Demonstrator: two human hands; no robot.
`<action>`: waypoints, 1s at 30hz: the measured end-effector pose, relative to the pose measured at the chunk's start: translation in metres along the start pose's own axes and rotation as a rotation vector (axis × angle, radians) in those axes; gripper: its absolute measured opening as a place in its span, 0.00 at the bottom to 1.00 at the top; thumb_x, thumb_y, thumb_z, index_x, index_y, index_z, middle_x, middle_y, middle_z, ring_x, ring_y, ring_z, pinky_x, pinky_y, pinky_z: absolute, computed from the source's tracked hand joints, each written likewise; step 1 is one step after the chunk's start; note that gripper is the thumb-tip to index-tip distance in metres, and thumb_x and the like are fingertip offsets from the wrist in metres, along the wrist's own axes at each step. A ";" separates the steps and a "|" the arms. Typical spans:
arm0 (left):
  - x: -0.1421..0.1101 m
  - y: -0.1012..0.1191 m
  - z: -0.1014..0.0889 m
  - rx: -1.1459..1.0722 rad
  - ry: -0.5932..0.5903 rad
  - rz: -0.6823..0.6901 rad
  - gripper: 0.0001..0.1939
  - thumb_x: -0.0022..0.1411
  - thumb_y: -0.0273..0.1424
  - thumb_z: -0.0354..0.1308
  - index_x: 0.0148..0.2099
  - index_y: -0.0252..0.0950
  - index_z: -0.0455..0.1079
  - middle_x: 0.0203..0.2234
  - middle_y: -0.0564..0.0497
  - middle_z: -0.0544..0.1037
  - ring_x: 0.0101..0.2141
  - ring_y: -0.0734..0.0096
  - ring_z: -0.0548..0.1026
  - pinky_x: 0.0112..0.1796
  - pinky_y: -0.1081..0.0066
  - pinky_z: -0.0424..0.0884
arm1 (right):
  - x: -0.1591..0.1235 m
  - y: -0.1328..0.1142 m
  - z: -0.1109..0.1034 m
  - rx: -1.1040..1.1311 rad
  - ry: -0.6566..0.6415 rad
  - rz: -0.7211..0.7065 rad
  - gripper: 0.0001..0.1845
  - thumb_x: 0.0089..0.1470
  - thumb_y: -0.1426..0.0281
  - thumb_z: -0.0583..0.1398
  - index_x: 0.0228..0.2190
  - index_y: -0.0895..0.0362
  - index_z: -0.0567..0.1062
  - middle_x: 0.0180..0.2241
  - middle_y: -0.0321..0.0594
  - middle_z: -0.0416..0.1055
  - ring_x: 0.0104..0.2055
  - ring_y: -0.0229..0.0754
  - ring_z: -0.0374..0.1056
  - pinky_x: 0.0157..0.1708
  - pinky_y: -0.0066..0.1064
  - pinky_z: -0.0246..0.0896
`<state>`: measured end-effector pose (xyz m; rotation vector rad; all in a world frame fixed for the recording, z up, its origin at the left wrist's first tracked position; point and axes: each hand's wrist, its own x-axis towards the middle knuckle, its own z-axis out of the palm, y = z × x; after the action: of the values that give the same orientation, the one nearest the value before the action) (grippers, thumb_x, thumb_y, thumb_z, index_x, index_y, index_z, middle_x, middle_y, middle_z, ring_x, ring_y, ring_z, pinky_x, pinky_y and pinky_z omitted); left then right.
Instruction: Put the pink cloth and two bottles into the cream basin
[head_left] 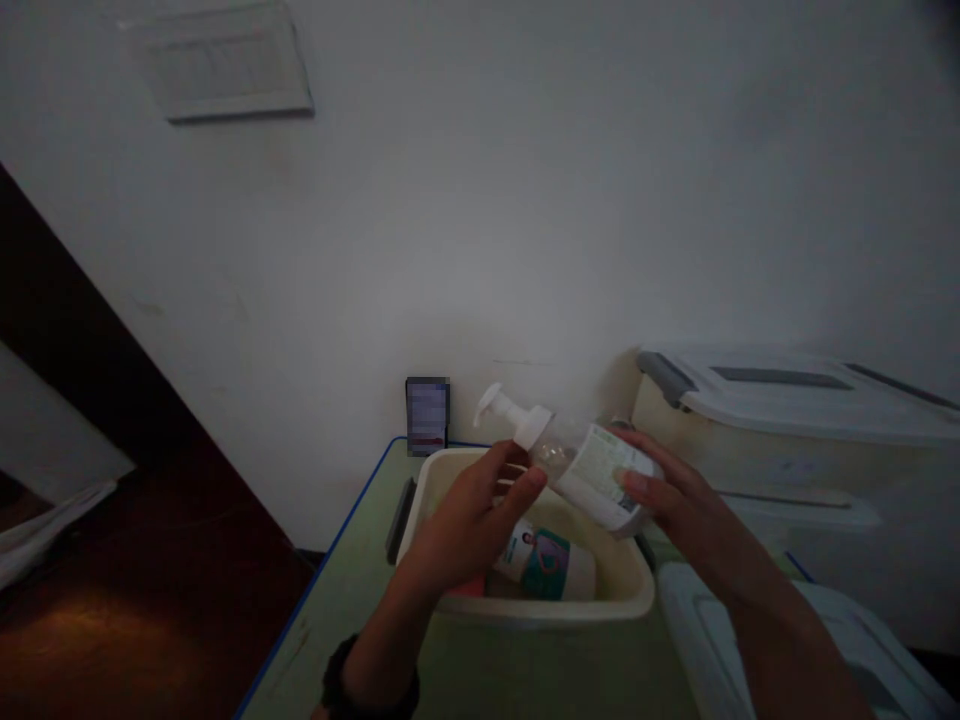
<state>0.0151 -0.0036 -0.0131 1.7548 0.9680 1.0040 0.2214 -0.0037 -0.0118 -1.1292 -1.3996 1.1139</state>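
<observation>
A clear pump bottle [592,478] with a white pump head and a printed label is tilted over a cream storage bin [555,612], its pump pointing up and left. My right hand [679,500] grips the bottle's base end, fingers behind and thumb on the label. Around the neck, just under the pump collar, my left hand [487,510] has its thumb and fingers closed. Inside the bin below lies a white bottle [559,565] with a green and purple label. Something red [469,587] shows partly beside it, mostly hidden by my left hand.
The bin stands on a green table [334,590] with a blue edge, against a white wall. A phone [427,415] leans upright behind it. At the right is a large lidded storage box [780,420], with a pale lid [817,640] lying nearer.
</observation>
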 end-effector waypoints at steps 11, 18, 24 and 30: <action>-0.015 0.013 -0.001 -0.133 0.030 0.038 0.19 0.65 0.39 0.50 0.56 0.44 0.64 0.49 0.51 0.74 0.45 0.68 0.74 0.40 0.74 0.71 | -0.029 -0.012 0.010 -0.435 -0.149 -0.093 0.46 0.40 0.60 0.68 0.57 0.47 0.52 0.57 0.43 0.59 0.55 0.49 0.61 0.50 0.41 0.62; -0.012 0.008 -0.007 -0.253 -0.087 0.081 0.20 0.63 0.33 0.55 0.57 0.42 0.63 0.48 0.51 0.75 0.47 0.68 0.73 0.46 0.71 0.68 | -0.028 -0.019 0.020 -0.555 -0.110 -0.148 0.39 0.44 0.59 0.66 0.55 0.46 0.55 0.51 0.39 0.64 0.50 0.46 0.64 0.47 0.39 0.64; -0.009 0.008 -0.006 -0.411 0.150 0.001 0.16 0.59 0.33 0.60 0.50 0.40 0.69 0.45 0.51 0.77 0.44 0.70 0.74 0.44 0.73 0.69 | -0.020 -0.017 0.028 -0.726 0.020 -0.277 0.38 0.41 0.62 0.67 0.52 0.52 0.59 0.48 0.43 0.65 0.48 0.48 0.64 0.47 0.43 0.63; -0.011 0.013 -0.011 -0.471 0.264 0.018 0.10 0.58 0.34 0.61 0.43 0.40 0.74 0.36 0.53 0.80 0.38 0.75 0.76 0.40 0.79 0.70 | -0.024 -0.016 0.032 -0.847 0.152 -0.607 0.35 0.43 0.66 0.66 0.50 0.56 0.59 0.48 0.48 0.63 0.51 0.50 0.62 0.50 0.44 0.62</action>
<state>0.0033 -0.0142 -0.0005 1.2632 0.7913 1.3728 0.1907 -0.0315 -0.0023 -1.1750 -1.9707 -0.0312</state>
